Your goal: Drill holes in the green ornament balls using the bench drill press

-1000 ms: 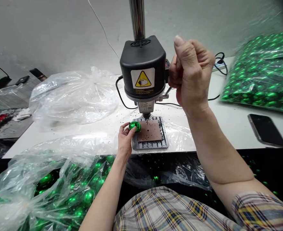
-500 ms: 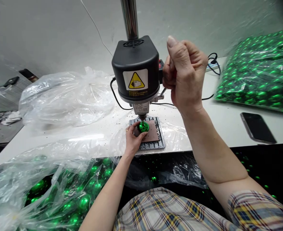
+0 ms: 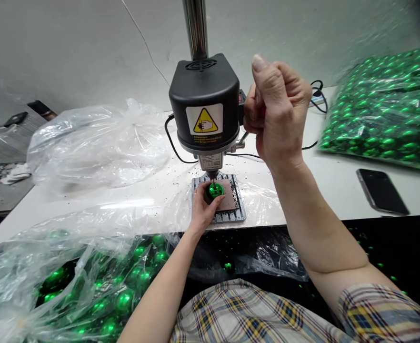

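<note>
A black drill press (image 3: pixel 205 100) with a yellow warning label stands on the white table. Under its chuck, a shiny green ball (image 3: pixel 215 191) rests on a brown board (image 3: pixel 228 196) over the grey slotted base (image 3: pixel 239 212). My left hand (image 3: pixel 205 205) grips the ball between thumb and fingers from the left and front, close to the drill bit. Raised at the right of the drill head, my right hand (image 3: pixel 279 107) is closed in a fist around the press's lever, which its fingers mostly hide. Dark shavings lie on the board and base.
An open plastic bag (image 3: pixel 124 281) of green balls lies at the front left. Clear plastic bags (image 3: pixel 99 143) lie at the back left. A full bag of green balls (image 3: pixel 385 109) sits at the right, behind a phone (image 3: pixel 382 190). A black cable crosses the table (image 3: pixel 324 186).
My left hand and the green ball have shifted slightly to the right. The drill head and my right hand appear a little further right in the view.
</note>
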Tool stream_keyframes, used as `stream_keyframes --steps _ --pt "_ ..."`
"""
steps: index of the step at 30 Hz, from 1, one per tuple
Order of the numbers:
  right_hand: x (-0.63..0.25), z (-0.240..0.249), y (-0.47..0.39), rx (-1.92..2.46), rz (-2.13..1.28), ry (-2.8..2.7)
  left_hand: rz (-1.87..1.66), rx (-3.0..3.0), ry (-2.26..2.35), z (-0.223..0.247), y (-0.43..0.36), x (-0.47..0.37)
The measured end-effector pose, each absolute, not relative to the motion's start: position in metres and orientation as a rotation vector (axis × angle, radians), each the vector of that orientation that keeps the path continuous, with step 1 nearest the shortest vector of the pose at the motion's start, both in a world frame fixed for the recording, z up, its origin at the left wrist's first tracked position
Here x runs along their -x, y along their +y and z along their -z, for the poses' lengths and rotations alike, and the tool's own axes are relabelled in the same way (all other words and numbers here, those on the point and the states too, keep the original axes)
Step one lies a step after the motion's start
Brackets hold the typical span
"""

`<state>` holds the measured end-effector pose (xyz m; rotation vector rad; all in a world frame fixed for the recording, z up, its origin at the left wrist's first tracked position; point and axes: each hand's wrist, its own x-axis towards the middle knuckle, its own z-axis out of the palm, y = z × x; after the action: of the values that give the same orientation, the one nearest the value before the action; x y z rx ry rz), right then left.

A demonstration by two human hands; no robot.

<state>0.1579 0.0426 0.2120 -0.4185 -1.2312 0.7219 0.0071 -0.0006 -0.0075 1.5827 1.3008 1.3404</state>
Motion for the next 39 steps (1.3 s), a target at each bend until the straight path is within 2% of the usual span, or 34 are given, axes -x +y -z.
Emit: stream_keyframes --steps 14,32,39 --pt "-0.155 -0.201 0.029 0.419 -0.564 -1.253 -1.289 -1.696 1.381 0.004 -0.001 0.0" --pt "-0.157 -0.138 0.008 0.259 -0.239 -1.355 -1.288 -1.724 1.398 0.003 -0.002 -0.001" --pt "-0.159 -0.122 0.011 0.034 -0.122 -1.49 -1.306 -1.714 1.398 0.0 -0.003 -0.001"
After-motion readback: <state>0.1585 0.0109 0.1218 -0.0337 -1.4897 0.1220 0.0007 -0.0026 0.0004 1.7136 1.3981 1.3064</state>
